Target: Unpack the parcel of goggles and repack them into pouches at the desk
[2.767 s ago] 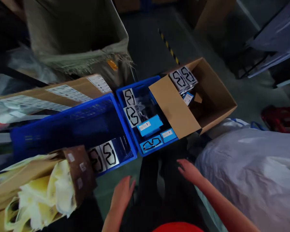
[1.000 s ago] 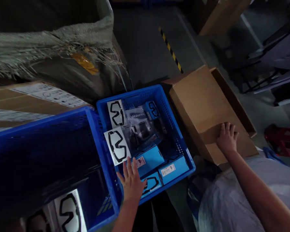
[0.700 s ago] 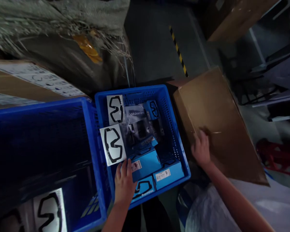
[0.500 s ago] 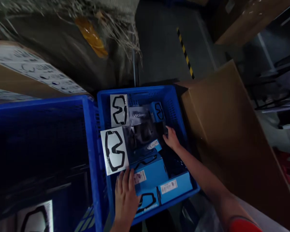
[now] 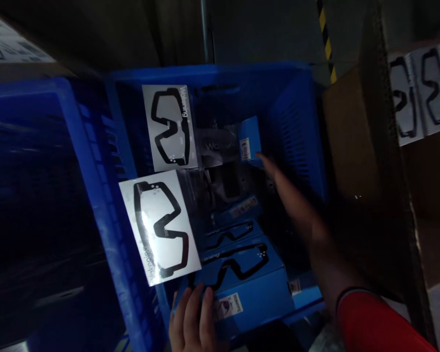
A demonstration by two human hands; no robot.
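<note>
A blue crate [image 5: 205, 73] holds two white cards printed with a black goggle outline [image 5: 170, 127] [image 5: 159, 227], dark plastic bags [image 5: 220, 183] and several blue boxes [image 5: 238, 264]. My left hand [image 5: 192, 320] lies flat, fingers together, on the front blue box near the crate's near wall. My right hand [image 5: 284, 190] reaches into the crate, fingers stretched out and blurred. Its fingertips are at a small upright blue box [image 5: 250, 139] by the crate's far right side. Neither hand grips anything.
A second, larger blue crate [image 5: 40, 195] stands against the left side. A cardboard box [image 5: 352, 146] stands on the right, with white goggle-print packs [image 5: 421, 93] inside. A yellow-black floor stripe [image 5: 326, 39] runs behind.
The view has closed in on the crate. My right hand left the cardboard box flap and went into the crate towards the small blue box. My left hand stayed on the front boxes.
</note>
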